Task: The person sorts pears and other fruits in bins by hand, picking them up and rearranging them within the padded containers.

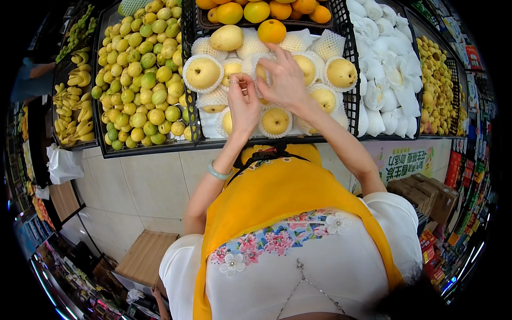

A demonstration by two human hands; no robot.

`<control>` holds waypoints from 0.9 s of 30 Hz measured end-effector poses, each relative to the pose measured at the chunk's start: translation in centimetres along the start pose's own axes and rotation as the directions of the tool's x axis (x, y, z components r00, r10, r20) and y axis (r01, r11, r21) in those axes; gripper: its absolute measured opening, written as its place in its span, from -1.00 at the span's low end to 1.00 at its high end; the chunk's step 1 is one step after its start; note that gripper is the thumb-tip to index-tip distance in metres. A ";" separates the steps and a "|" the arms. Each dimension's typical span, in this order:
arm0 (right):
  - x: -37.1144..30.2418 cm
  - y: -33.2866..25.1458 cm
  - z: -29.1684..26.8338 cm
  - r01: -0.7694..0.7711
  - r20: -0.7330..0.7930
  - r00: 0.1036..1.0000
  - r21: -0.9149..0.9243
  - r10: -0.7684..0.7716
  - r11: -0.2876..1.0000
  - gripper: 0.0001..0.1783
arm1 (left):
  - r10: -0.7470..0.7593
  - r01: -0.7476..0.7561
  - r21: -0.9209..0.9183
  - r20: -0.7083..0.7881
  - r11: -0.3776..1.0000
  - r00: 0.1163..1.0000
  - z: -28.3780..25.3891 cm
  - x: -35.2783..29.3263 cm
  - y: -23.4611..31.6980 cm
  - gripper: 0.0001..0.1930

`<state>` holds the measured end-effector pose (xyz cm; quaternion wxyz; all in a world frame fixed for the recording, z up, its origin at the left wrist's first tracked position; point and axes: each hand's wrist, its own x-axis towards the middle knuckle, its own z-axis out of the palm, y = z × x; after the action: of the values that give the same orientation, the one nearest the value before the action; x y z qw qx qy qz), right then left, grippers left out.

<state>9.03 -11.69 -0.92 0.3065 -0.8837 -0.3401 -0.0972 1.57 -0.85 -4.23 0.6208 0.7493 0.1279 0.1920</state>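
Large yellow pears in white foam nets fill the bin in front of me. Near the bin's middle, my right hand (286, 81) bends its fingers over a pear (261, 71), pinching at its white foam net (249, 63). Just left of it, my left hand (245, 104) has its fingers curled in against the same pear; whatever they grip is hidden. Other netted pears surround both hands, such as a pear (203, 73) at the left and a pear (276, 121) in the front row. One bare pear (226, 38) lies behind, beside an orange (272, 31).
A black lattice divider (193, 96) separates the pears from yellow-green round fruit (141, 80) at the left. White-wrapped fruit (385, 69) fills the bin at the right. Oranges (229, 13) sit in a raised basket behind. Cardboard boxes (424, 194) stand at the right.
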 end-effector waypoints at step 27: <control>2.1 2.9 1.8 -0.017 0.190 0.982 -0.012 0.019 1.000 -0.17 | 0.194 -0.100 0.501 -0.139 0.860 0.971 0.7 1.6 -1.6 -0.54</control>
<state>12.48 -11.16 -2.91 0.2689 -0.8935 -0.3595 -0.0113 3.42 -0.43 -5.71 0.3793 0.8685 0.1717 0.2690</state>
